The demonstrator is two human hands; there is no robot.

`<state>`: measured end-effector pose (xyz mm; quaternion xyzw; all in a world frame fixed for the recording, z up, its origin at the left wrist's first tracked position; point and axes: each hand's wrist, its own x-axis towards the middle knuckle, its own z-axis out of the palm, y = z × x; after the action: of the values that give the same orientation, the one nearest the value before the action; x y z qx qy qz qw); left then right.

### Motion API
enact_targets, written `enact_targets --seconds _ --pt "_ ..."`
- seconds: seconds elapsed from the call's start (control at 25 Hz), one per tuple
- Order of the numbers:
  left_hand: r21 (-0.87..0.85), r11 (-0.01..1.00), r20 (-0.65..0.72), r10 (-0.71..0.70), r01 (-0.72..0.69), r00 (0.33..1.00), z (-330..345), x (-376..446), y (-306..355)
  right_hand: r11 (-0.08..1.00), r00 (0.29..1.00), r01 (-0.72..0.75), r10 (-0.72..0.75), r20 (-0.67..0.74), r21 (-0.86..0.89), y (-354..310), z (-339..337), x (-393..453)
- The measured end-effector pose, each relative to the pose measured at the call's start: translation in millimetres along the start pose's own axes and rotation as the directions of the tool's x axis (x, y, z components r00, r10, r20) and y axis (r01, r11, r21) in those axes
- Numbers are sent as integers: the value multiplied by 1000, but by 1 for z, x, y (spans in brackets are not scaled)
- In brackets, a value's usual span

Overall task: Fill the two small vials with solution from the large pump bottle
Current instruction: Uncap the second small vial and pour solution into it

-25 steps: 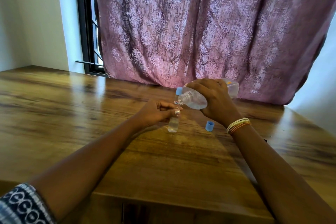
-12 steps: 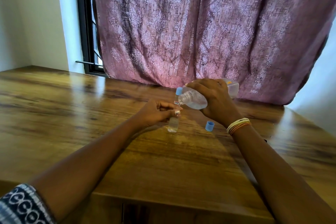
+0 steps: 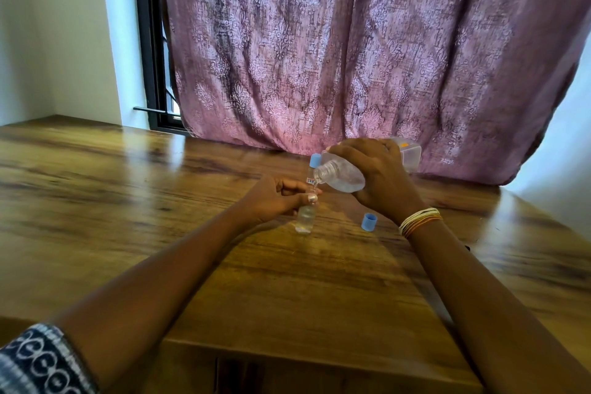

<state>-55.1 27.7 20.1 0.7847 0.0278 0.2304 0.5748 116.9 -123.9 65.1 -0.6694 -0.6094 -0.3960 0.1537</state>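
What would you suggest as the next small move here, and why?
Probably keep the large bottle tilted over the open vial: the right hand holds its mouth just above the vial's neck, the left hand steadies the vial upright, and its blue cap lies off on the table.

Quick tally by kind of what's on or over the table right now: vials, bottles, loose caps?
Small vials: 2, the open vial held by the left hand, and the blue-capped vial behind it
Large bottles: 1, the large bottle tipped in the right hand
Loose blue caps: 1, the loose cap on the table
Total: 4
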Motion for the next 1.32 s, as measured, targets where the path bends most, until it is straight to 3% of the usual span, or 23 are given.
enact_targets --seconds 0.92,1.08,1.24,1.32 --pt "-15 1000 5 9 -9 1000 -2 0 -2 1000 1000 -16 16 15 25 -6 -2 1" --pt "-21 1000 -1 10 -10 1000 -2 2 -4 977 997 -70 61 49 204 -11 -5 3" --pt "-28 1000 7 3 -3 1000 0 2 -4 853 978 -186 206 12 487 -16 -13 1" --pt "-34 999 5 1 -1 1000 0 2 -3 813 957 -237 291 -18 531 -13 -16 1"
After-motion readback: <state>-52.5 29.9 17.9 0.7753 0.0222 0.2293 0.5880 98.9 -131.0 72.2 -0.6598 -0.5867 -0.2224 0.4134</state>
